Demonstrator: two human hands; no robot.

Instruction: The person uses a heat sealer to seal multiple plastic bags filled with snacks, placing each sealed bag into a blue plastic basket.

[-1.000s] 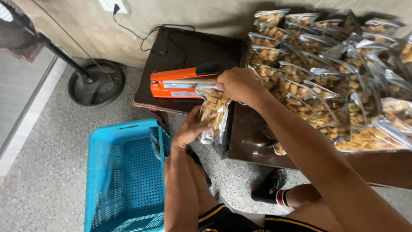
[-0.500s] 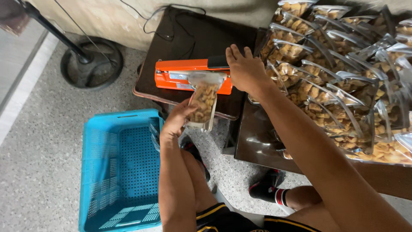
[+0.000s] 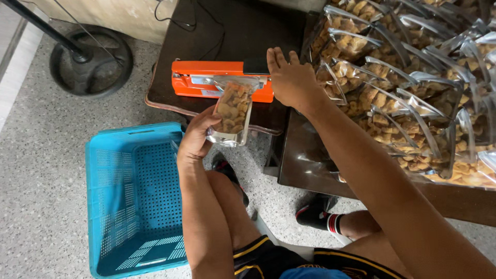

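The person sits low over the floor, and the left hand (image 3: 196, 137) is closed around the lower part of a clear pouch (image 3: 233, 111) packed with small golden-brown snack pieces; thumb and fingers grip its bottom edge on the side nearest the knees. The pouch is held nearly upright, its open top laid into the mouth of an orange heat sealer (image 3: 217, 85) that sits on a dark low table (image 3: 243, 31). The right hand (image 3: 292, 80) lies flat, fingers straight and together, pressing down on the black end of the sealer's arm; it grips nothing, it just bears down with the palm. So the two hands are apart, one at the foot of the pouch and one at the sealer's right end. To the right, on a second dark tray-like surface (image 3: 305, 165), lies a big heap of filled pouches (image 3: 413, 93), the same clear kind with the same brown pieces inside, leaning over one another in overlapping rows; whether their tops are closed I cannot tell from here. On the speckled floor beside the left arm stands a turquoise plastic crate (image 3: 134, 201) with a perforated bottom and sides. Farther off, beyond the crate, is the round black base of a stand (image 3: 90, 59) with its pole slanting away.
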